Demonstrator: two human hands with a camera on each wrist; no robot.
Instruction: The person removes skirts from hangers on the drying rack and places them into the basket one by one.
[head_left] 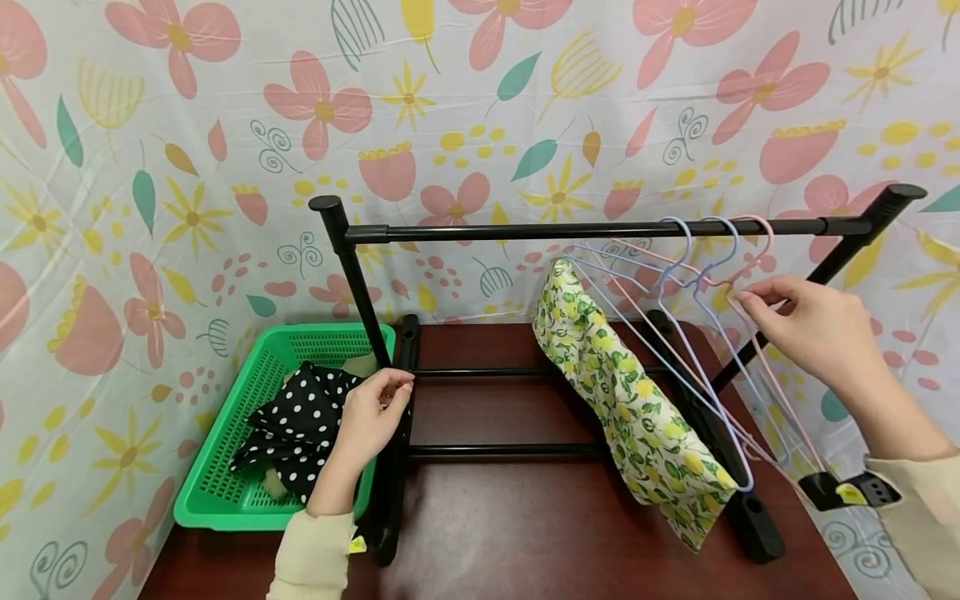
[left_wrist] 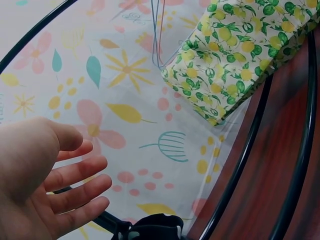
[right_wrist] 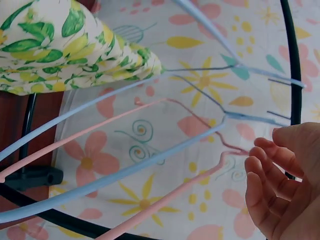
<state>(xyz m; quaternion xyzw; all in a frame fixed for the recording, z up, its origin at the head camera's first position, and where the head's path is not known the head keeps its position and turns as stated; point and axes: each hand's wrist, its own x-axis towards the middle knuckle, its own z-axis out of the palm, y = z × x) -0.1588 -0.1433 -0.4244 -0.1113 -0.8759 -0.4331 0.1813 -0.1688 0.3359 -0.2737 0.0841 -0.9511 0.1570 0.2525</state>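
Lemon-print cloth point(head_left: 622, 392) hangs from a light blue hanger point(head_left: 697, 367) on the black garment rack point(head_left: 525, 233). Another blue hanger point(head_left: 738, 367) and a pink hanger point(head_left: 772, 375) hang beside it on the top bar. My right hand point(head_left: 825, 329) is at the pink hanger's neck, fingertips right beside the wire; in the right wrist view the thumb stands apart from it and the fingers are loosely bent. By the rack's left post, my left hand point(head_left: 372, 417) is relaxed with nothing in it, its fingers point(left_wrist: 85, 197) slightly spread.
On the left stands a green basket point(head_left: 213, 500) with black polka-dot cloth point(head_left: 300, 425) and some beige cloth inside. The rack's feet point(head_left: 750, 525) and lower bars point(head_left: 510, 450) rest over the dark red-brown table point(head_left: 525, 533). Behind hangs a floral sheet point(head_left: 465, 100).
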